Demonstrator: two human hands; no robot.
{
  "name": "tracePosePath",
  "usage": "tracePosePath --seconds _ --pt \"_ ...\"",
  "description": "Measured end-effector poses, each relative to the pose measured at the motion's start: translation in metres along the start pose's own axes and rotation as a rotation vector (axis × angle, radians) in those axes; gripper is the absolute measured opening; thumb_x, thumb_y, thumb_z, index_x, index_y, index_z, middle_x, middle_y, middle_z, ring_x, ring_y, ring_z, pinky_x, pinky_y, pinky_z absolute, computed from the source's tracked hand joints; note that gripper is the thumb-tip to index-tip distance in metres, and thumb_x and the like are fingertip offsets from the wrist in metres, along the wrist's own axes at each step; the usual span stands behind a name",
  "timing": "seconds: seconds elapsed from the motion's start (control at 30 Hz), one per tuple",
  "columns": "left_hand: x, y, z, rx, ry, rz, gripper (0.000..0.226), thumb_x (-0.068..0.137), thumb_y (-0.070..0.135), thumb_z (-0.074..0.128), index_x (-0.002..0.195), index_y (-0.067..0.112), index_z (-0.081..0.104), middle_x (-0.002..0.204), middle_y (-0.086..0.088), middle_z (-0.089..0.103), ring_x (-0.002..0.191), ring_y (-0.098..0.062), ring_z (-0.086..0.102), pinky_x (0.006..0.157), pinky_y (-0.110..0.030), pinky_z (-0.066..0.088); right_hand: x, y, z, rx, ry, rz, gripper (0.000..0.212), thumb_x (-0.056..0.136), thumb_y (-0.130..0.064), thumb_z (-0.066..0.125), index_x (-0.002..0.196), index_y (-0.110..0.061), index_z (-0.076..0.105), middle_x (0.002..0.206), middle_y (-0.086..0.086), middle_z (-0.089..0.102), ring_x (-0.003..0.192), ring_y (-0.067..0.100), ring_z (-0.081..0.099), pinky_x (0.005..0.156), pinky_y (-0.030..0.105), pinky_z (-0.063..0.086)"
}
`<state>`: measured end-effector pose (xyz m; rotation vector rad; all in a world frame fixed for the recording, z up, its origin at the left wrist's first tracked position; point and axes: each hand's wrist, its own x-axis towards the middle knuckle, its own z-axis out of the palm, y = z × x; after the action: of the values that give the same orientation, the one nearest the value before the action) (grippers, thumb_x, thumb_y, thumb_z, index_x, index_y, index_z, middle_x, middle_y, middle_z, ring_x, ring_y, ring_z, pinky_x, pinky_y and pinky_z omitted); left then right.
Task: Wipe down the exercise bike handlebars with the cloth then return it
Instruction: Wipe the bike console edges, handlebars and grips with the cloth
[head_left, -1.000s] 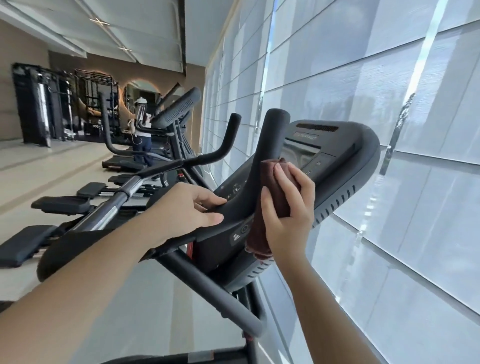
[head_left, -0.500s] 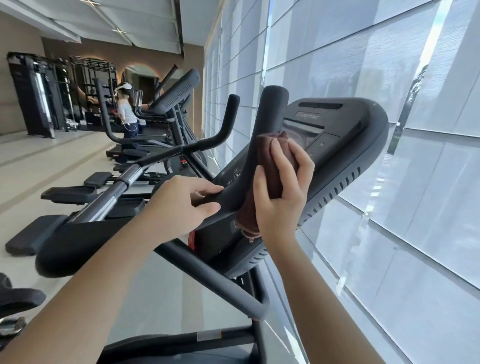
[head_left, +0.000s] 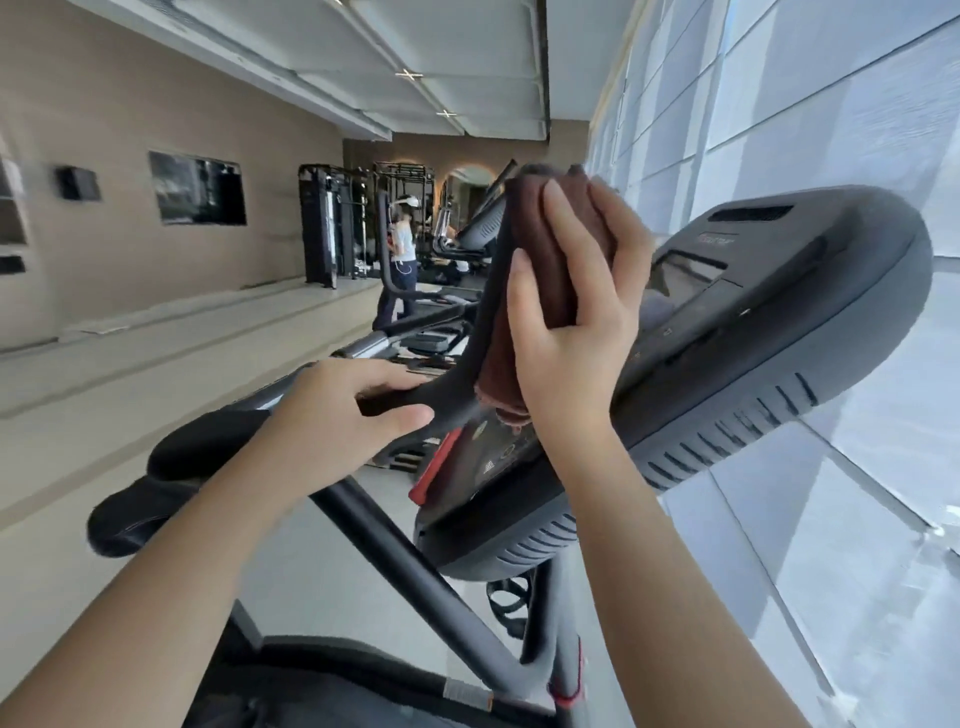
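A black upright handlebar (head_left: 480, 332) of the exercise bike rises in front of the dark console (head_left: 769, 322). My right hand (head_left: 576, 332) grips a brown cloth (head_left: 540, 249) wrapped round the handlebar's upper end, so the tip is hidden under the cloth. A loose corner of the cloth hangs below my palm. My left hand (head_left: 343, 415) holds the lower, horizontal part of the same handlebar, thumb underneath and fingers on top.
The bike's slanted frame tube (head_left: 415, 571) and padded armrests (head_left: 202, 447) lie below my arms. A window wall (head_left: 831, 519) with blinds runs along the right. More machines and a person (head_left: 402, 260) stand further down the row, open floor to the left.
My right hand has slid the cloth up the handlebar from its middle to its top end. My left hand has kept its hold lower down. The view has swung left.
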<state>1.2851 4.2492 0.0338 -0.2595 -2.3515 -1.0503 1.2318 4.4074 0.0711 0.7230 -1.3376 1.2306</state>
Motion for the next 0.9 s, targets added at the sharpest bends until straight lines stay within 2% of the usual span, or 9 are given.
tracePosePath --seconds 0.07,0.17,0.3,0.43,0.6,0.67,0.77,0.9 --pt "0.000 0.001 0.002 -0.003 0.030 -0.050 0.032 0.073 0.019 0.074 0.077 0.048 0.064 0.082 0.036 0.062 0.085 0.017 0.056 0.075 -0.005 0.036 -0.016 0.004 0.000 0.052 0.011 0.007 0.033 0.082 0.000 0.062 0.116 0.000 0.060 0.125 0.025 0.045 0.123 0.030 0.043 0.109 0.032 0.032" --pt "0.001 0.003 0.002 -0.040 0.017 -0.104 0.037 0.072 0.015 0.075 0.073 0.051 0.067 0.081 0.036 0.066 0.087 0.014 0.060 0.082 -0.015 0.041 -0.045 0.012 -0.004 0.122 0.013 0.043 0.035 0.081 0.002 0.063 0.115 -0.001 0.059 0.124 0.027 0.044 0.123 0.028 0.041 0.108 0.031 0.031" --pt "0.002 0.010 0.000 -0.085 0.009 -0.173 0.034 0.073 0.008 0.074 0.078 0.042 0.071 0.090 0.021 0.071 0.091 -0.001 0.065 0.093 -0.031 0.045 -0.051 0.015 -0.011 0.205 -0.040 0.079 0.035 0.081 0.000 0.064 0.115 -0.001 0.059 0.125 0.026 0.045 0.123 0.026 0.042 0.107 0.032 0.033" --pt "0.000 0.015 0.002 -0.149 0.033 -0.254 0.032 0.074 0.003 0.072 0.080 0.035 0.074 0.092 0.012 0.073 0.093 -0.008 0.067 0.088 -0.027 0.047 -0.026 0.018 -0.017 0.277 -0.046 0.128 0.036 0.081 -0.003 0.064 0.117 -0.003 0.059 0.126 0.023 0.047 0.123 0.028 0.044 0.107 0.034 0.034" --pt "0.000 0.018 0.005 -0.198 0.079 -0.348 0.027 0.073 -0.001 0.071 0.092 0.018 0.073 0.098 0.000 0.073 0.096 -0.014 0.066 0.093 -0.034 0.047 0.016 0.018 -0.002 0.385 -0.005 0.241 0.038 0.086 -0.012 0.060 0.124 -0.010 0.055 0.129 0.018 0.046 0.124 0.020 0.042 0.106 0.020 0.031" --pt "0.001 0.020 0.004 -0.202 0.068 -0.359 0.027 0.072 -0.001 0.072 0.090 0.019 0.074 0.098 -0.001 0.073 0.095 -0.015 0.067 0.090 -0.032 0.048 0.005 0.018 -0.001 0.391 -0.012 0.222 0.040 0.086 -0.012 0.060 0.125 -0.014 0.053 0.129 0.018 0.045 0.124 0.019 0.041 0.106 0.020 0.031" --pt "0.003 0.023 0.004 -0.195 0.063 -0.367 0.028 0.069 0.002 0.073 0.077 0.028 0.076 0.094 0.003 0.074 0.089 -0.011 0.068 0.079 -0.022 0.051 -0.026 0.020 -0.002 0.394 0.005 0.209 0.044 0.083 -0.009 0.060 0.124 -0.021 0.048 0.128 0.020 0.045 0.123 0.017 0.040 0.104 0.013 0.028" --pt "0.001 0.030 0.006 -0.185 0.073 -0.398 0.028 0.072 0.002 0.071 0.077 0.029 0.075 0.089 0.006 0.074 0.085 -0.010 0.069 0.068 -0.016 0.051 -0.034 0.020 -0.007 0.409 -0.019 0.245 0.045 0.082 -0.008 0.062 0.123 -0.020 0.048 0.125 0.021 0.045 0.121 0.022 0.043 0.104 0.014 0.029"
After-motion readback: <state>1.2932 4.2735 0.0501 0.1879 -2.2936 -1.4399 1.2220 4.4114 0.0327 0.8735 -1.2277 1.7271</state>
